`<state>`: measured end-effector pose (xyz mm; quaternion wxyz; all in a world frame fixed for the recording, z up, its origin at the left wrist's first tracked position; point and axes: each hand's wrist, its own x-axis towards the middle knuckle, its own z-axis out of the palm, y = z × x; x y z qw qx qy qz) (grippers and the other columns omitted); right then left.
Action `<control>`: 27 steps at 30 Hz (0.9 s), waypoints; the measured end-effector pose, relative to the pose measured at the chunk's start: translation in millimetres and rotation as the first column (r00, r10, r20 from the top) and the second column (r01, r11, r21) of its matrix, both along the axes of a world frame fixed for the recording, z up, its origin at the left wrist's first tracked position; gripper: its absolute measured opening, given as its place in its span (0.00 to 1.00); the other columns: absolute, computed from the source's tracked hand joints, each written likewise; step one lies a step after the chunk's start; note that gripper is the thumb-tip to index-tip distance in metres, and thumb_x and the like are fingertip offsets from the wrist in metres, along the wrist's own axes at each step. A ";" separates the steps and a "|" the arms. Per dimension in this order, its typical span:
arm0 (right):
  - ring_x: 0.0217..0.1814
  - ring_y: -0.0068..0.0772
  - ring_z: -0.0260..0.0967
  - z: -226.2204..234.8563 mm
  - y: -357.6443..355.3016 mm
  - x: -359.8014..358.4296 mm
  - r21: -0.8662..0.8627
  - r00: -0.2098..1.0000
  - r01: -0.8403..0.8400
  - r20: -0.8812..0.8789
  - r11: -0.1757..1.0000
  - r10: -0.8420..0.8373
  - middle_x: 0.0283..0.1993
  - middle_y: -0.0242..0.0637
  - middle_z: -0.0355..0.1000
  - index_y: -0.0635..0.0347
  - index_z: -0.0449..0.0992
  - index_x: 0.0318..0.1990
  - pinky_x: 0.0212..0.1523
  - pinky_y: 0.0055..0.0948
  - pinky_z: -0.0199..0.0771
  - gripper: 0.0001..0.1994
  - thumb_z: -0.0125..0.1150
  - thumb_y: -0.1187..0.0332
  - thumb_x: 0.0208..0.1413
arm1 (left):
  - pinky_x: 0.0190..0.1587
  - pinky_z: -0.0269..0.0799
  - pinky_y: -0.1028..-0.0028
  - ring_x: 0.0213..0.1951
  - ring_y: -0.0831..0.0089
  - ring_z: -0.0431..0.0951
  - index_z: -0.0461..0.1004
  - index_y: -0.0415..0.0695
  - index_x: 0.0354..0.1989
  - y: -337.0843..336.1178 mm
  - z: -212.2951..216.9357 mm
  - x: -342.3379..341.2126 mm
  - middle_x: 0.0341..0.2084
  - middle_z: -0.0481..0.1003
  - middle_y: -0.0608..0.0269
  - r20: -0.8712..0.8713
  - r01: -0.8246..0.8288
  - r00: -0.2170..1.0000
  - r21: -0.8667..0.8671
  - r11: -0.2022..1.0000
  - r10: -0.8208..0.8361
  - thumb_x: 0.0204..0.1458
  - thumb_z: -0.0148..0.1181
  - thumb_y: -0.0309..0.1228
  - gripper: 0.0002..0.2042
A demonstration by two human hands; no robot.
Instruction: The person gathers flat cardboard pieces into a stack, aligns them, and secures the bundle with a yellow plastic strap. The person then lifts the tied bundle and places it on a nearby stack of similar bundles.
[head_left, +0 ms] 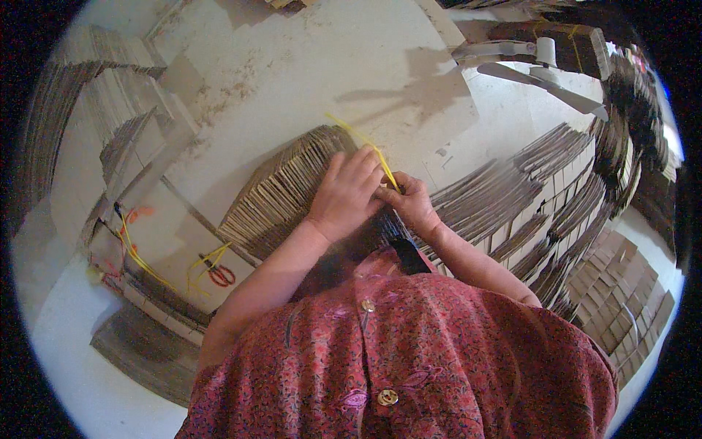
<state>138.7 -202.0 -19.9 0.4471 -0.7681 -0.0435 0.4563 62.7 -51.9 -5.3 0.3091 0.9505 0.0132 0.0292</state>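
A bundle of flat cardboard pieces [281, 194], standing on edge side by side, lies in front of me. My left hand [348, 193] rests over its right end with the fingers stretched out. Close beside it, my right hand [411, 205] pinches a thin yellow strap [374, 148], whose free end sticks up and away to the left past the bundle's far corner. The two hands nearly meet at the strap; the fingertips there are partly hidden. How the strap runs beneath the hands cannot be seen.
At left, red-handled scissors [221, 275] and loose yellow straps [133, 252] lie on cardboard. Tall cardboard stacks [110, 95] stand at far left, and rows of cardboard pieces [486, 194] at right. A fan [545, 73] stands at the far right. More cardboard bundles [614, 293] lie near right.
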 end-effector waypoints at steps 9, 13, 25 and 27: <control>0.28 0.20 0.61 2.5 4.7 7.7 -0.035 0.973 -0.160 0.165 0.987 0.163 0.26 0.40 0.71 0.65 0.72 0.29 0.27 0.28 0.67 0.10 0.60 0.66 0.48 | 0.56 0.52 0.60 0.57 0.61 0.58 0.64 0.42 0.46 2.0 4.1 2.1 0.50 0.64 0.56 -0.004 -0.010 1.000 0.001 1.000 0.010 0.36 0.61 0.38 0.26; 0.30 0.21 0.62 13.9 12.2 20.5 -0.018 0.986 -0.048 0.160 0.999 0.050 0.27 0.35 0.69 0.67 0.71 0.37 0.33 0.24 0.65 0.12 0.58 0.68 0.48 | 0.59 0.47 0.55 0.60 0.59 0.54 0.64 0.40 0.50 -0.1 -7.8 -1.9 0.54 0.61 0.56 -0.075 0.011 0.997 -0.036 0.999 -0.013 0.41 0.58 0.40 0.27; 0.32 0.27 0.66 59.4 -13.6 68.8 0.048 0.987 0.010 0.158 0.999 -0.018 0.25 0.36 0.69 0.65 0.65 0.46 0.38 0.27 0.67 0.13 0.47 0.70 0.55 | 0.57 0.50 0.55 0.59 0.62 0.56 0.68 0.42 0.46 -3.5 -7.2 -3.2 0.51 0.64 0.59 -0.074 0.008 0.997 0.078 0.997 -0.002 0.44 0.57 0.46 0.25; 0.27 0.25 0.64 60.5 -17.0 65.1 0.102 0.984 0.149 0.083 0.984 -0.158 0.22 0.34 0.67 0.65 0.61 0.50 0.35 0.26 0.67 0.15 0.45 0.70 0.56 | 0.58 0.48 0.53 0.59 0.59 0.55 0.66 0.41 0.48 -4.3 -8.1 -3.1 0.52 0.63 0.57 -0.097 0.016 0.995 0.050 0.999 -0.011 0.44 0.57 0.47 0.26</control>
